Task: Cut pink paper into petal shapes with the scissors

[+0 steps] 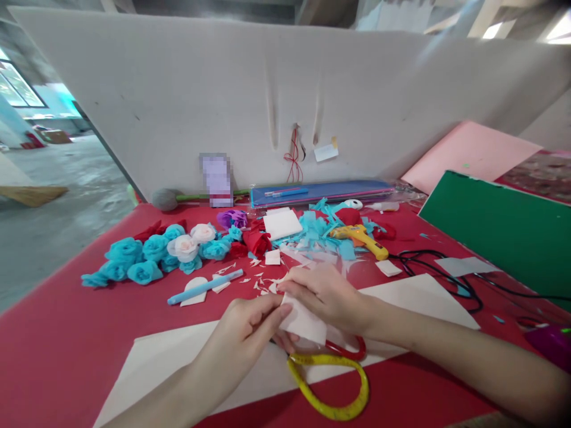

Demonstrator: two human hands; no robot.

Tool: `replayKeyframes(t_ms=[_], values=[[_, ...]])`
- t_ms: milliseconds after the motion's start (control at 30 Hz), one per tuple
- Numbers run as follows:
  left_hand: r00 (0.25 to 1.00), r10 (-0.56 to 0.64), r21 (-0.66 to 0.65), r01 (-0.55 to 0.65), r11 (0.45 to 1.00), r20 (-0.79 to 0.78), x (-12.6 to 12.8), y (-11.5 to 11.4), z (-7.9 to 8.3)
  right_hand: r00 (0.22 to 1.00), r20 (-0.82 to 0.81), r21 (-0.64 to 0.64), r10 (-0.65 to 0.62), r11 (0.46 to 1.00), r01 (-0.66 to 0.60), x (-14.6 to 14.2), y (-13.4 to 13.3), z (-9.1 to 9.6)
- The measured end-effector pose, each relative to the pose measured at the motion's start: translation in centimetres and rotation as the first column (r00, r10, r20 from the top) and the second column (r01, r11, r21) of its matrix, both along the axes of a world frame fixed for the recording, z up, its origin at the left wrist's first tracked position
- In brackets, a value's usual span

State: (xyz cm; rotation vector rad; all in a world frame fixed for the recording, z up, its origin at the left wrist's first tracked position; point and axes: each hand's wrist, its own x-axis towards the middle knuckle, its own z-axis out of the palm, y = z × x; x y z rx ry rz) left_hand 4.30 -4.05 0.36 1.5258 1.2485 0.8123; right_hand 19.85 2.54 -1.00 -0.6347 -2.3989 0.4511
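Between the fingertips of my left hand is a small folded piece of white paper, pinched at its left edge. My right hand closes over the upper edge of the same paper, fingers bent. Just below lies what looks like a pair of scissors, with a yellow loop and a red loop showing; the blades are hidden. A long white paper strip stretches under both hands. Small white scraps lie beyond my fingertips, near a light-blue pen resting on a rounded paper cutout.
Blue and white paper roses sit at the left. A stack of white squares, blue paper shreds and a yellow glue gun lie farther back. Its black cord runs right, by a green board. A white panel stands behind.
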Motion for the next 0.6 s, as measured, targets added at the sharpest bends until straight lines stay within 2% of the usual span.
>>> replayKeyframes(t_ms=[133, 233, 400, 600], values=[[0.999, 0.022, -0.04, -0.02, 0.999, 0.039, 0.1, 0.1, -0.3, 1.0, -0.02, 0.127, -0.016, 0.992, 0.018, -0.1, -0.1, -0.5], [0.997, 0.045, -0.055, -0.042, 0.998, 0.066, 0.3, 0.1, -0.7, 0.999, -0.034, 0.159, -0.031, 0.987, 0.036, -0.1, -0.1, -0.8], [0.993, 0.082, -0.083, -0.075, 0.994, 0.083, 0.8, 0.0, -1.5, 0.994, -0.072, 0.125, -0.087, 0.988, 0.096, -0.2, -0.4, -1.0], [0.989, 0.092, -0.101, -0.081, 0.992, 0.118, 0.4, 0.0, -1.6, 0.991, -0.089, 0.001, -0.104, 0.994, 0.105, -0.7, -0.4, -0.6]])
